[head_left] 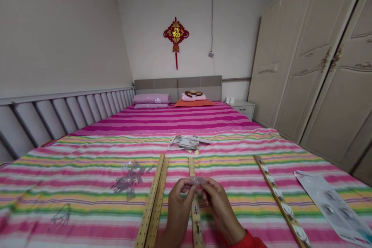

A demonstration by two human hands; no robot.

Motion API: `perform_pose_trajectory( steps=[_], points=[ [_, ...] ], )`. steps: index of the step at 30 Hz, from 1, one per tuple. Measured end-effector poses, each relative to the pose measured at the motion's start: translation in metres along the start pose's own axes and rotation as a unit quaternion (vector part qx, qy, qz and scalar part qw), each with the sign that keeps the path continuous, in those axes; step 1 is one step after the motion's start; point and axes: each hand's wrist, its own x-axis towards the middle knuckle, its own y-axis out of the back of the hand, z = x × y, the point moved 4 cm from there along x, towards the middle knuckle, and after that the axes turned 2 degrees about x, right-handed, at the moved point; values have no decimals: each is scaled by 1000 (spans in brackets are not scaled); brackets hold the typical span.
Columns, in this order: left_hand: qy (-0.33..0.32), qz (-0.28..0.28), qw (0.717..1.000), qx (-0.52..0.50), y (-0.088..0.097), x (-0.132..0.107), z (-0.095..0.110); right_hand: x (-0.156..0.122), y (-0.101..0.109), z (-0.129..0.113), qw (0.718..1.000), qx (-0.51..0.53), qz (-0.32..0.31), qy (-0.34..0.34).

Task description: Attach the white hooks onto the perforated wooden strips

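Note:
Between my two hands is a small clear plastic piece [197, 180], pinched at its edges; its exact kind is too small to tell. My left hand [179, 203] grips it from the left, with thumb and fingers closed. From the other side, the fingers of my right hand [218, 203] are closed on it too. Below them lies a narrow wooden strip [191, 166], which bears small metal hooks [198, 228] along its near part. Two more wooden strips with holes [155, 197] lie side by side left of my hands.
Clear hook pieces [128, 178] are heaped at left, near a thin looped wire or cord [61, 217]. Packaged items [187, 142] lie ahead. At right are a wooden strip with round hooks [278, 193] and a clear package [331, 205], all on the striped bedspread [95, 201].

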Motion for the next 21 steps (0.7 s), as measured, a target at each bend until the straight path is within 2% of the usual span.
perform_pose_trajectory(
  steps=[9,13,15,18,21],
  points=[
    [-86,-18,993,83,1,-7,2,-8,1,-4,997,66,-29,-27],
    [-89,-6,992,90,2,-9,3,-12,0,-6,993,94,-64,-20],
    [-60,-8,996,59,0,-8,1,-12,0,-7,992,99,-70,-25],
    [18,-35,998,-55,-5,-5,-3,-10,1,-9,995,74,-59,-17],
    [123,-78,975,-169,-11,-4,-10,-5,5,-12,999,10,-44,8]
  ],
)
